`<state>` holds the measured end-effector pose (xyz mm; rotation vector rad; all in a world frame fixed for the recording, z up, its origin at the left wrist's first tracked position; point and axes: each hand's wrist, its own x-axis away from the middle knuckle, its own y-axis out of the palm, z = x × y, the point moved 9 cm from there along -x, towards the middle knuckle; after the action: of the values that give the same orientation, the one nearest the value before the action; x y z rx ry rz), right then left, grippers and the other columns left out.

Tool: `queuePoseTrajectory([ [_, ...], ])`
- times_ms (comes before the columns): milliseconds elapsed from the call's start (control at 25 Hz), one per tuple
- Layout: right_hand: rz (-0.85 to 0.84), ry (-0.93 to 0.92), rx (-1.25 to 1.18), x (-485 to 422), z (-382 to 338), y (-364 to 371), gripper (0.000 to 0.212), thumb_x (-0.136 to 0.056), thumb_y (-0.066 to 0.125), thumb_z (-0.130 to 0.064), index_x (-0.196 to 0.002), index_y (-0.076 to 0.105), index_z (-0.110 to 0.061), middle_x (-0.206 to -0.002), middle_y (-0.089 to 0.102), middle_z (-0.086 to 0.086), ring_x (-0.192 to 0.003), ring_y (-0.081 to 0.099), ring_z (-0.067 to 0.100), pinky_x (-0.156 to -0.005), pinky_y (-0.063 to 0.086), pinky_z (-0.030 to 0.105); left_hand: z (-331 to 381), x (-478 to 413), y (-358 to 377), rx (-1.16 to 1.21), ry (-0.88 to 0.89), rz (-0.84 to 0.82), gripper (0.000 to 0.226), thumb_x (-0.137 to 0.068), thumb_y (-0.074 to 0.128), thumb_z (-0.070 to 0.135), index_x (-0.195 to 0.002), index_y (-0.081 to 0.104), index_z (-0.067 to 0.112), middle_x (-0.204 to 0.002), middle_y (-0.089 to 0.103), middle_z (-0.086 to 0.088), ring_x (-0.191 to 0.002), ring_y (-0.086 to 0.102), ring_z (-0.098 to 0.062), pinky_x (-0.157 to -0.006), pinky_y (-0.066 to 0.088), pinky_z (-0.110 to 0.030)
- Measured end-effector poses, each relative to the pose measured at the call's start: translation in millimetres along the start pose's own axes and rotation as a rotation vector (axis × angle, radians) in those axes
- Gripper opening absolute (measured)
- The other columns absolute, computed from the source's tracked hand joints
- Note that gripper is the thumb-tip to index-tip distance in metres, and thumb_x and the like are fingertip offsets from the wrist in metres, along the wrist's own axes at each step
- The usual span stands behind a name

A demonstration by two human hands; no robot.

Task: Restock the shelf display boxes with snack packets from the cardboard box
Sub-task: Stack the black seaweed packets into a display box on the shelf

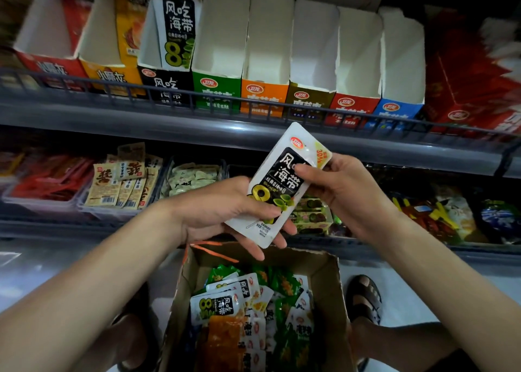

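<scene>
**Packet held in both grips below the display row**

We hold one white-and-black packet [282, 182] between our two grips. It is tilted, with its top corner up toward the shelf rail [112, 112] and its lower end over the carton [329, 287]. Our left grip [225, 211] lies palm up beneath the lower half, fingers spread under the back and thumb curled across the front. Our right grip [341, 194] pinches the upper right edge, thumb pressed on the printed face and fingers behind it. The packet hangs in the air below the display boxes and above the carton, touching neither.

The carton stands open on the floor near our feet and holds a loose heap of packets. More white-and-black ones lie at the left, green ones at the back and right, and orange ones toward the front. A sandalled foot [363, 298] rests just right of the carton.

On the upper shelf, the black box [166, 87] bears the same print as our packet and has one spare packet [177, 27] standing upright in it. To its right stand five boxes side by side: a green box [217, 89], an orange box [263, 95], an olive box [308, 101], a red box [349, 108] and a blue box [394, 112]. Each shows its white inner walls. A yellow box [110, 72] sits just left of the black one. Trays [127, 180] on the lower shelf hold other snacks.
</scene>
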<state>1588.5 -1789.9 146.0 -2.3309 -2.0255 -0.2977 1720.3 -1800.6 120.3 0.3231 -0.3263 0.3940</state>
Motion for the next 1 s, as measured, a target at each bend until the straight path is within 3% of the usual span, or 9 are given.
queuePoseTrajectory([
  [120,0.054,-0.117,0.056,-0.3,-23.9,2.8,0.021,-0.089,0.065,-0.007,-0.108,0.066,0.001,-0.102,0.074,0.016,-0.094,0.072,0.031,-0.085,0.059,0.04,11.2,3.8,-5.9,0.025,0.031,0.058,0.031,-0.094,0.056,0.009,-0.125,0.055,0.007,-0.111,0.069,-0.022,-0.101,0.068,-0.039,-0.066,0.061,-0.041],
  [320,0.177,-0.338,0.122,-14.8,-89.2,17.0,0.019,-0.086,0.069,-0.002,-0.105,0.067,0.0,-0.099,0.076,0.012,-0.09,0.073,0.025,-0.084,0.059,0.04,54.7,20.7,-47.5,-0.033,0.27,0.428,0.031,-0.083,0.07,0.011,-0.112,0.063,-0.001,-0.092,0.074,-0.016,-0.081,0.073,-0.034,-0.063,0.061,-0.034],
  [600,0.011,-0.224,0.228,-56.9,-123.7,62.3,0.026,-0.083,0.072,-0.002,-0.107,0.066,0.004,-0.099,0.075,0.017,-0.085,0.073,0.026,-0.079,0.06,0.038,92.0,61.9,-74.5,-0.109,0.408,0.516,0.017,-0.088,0.065,0.009,-0.104,0.066,0.003,-0.087,0.074,-0.016,-0.073,0.072,-0.035,-0.052,0.057,-0.028],
  [680,-0.003,-0.293,0.283,-64.4,-140.8,78.3,0.017,-0.083,0.071,-0.001,-0.1,0.068,0.0,-0.092,0.076,0.012,-0.079,0.073,0.021,-0.068,0.06,0.031,99.5,71.7,-86.9,-0.051,0.45,0.581,0.017,-0.089,0.066,0.01,-0.105,0.066,0.004,-0.087,0.075,-0.016,-0.073,0.073,-0.034,-0.054,0.059,-0.028],
  [760,0.029,-0.418,0.325,-73.0,-168.7,92.8,0.012,-0.084,0.071,-0.001,-0.096,0.068,-0.002,-0.089,0.076,0.008,-0.077,0.072,0.019,-0.067,0.06,0.03,106.6,85.8,-110.7,0.012,0.512,0.755,0.019,-0.089,0.067,0.014,-0.106,0.066,0.006,-0.087,0.075,-0.01,-0.071,0.073,-0.027,-0.059,0.058,-0.029],
  [800,0.056,-0.485,0.332,-79.8,-184.0,98.0,0.014,-0.085,0.07,-0.001,-0.099,0.067,-0.001,-0.091,0.076,0.009,-0.08,0.072,0.02,-0.071,0.06,0.033,110.1,97.5,-126.2,-0.066,0.522,0.917,0.021,-0.089,0.068,0.019,-0.107,0.066,0.009,-0.087,0.075,-0.004,-0.071,0.072,-0.022,-0.062,0.058,-0.03],
  [880,0.134,-0.597,0.337,-96.6,-210.2,102.2,0.02,-0.086,0.07,-0.002,-0.105,0.065,0.001,-0.098,0.074,0.012,-0.088,0.073,0.022,-0.078,0.061,0.039,122.5,122.8,-141.7,-0.572,0.412,1.283,0.026,-0.091,0.065,0.033,-0.113,0.064,0.019,-0.1,0.07,0.009,-0.085,0.068,-0.017,-0.077,0.054,-0.035],
  [920,0.175,-0.644,0.366,-107.3,-220.0,104.8,0.023,-0.086,0.072,-0.006,-0.107,0.065,0.001,-0.1,0.074,0.011,-0.09,0.073,0.022,-0.08,0.06,0.042,127.9,128.8,-139.9,-0.848,0.326,1.392,0.031,-0.093,0.062,0.037,-0.121,0.06,0.023,-0.113,0.064,0.009,-0.095,0.065,-0.018,-0.084,0.05,-0.037],
  [1000,0.242,-0.703,0.468,-125.8,-229.7,111.9,0.027,-0.082,0.075,-0.018,-0.104,0.067,-0.005,-0.101,0.075,0.006,-0.091,0.073,0.018,-0.081,0.06,0.044,133.7,126.3,-134.0,-1.155,0.276,1.43,0.041,-0.095,0.057,0.036,-0.133,0.051,0.023,-0.135,0.048,0.004,-0.106,0.06,-0.021,-0.088,0.05,-0.039],
])
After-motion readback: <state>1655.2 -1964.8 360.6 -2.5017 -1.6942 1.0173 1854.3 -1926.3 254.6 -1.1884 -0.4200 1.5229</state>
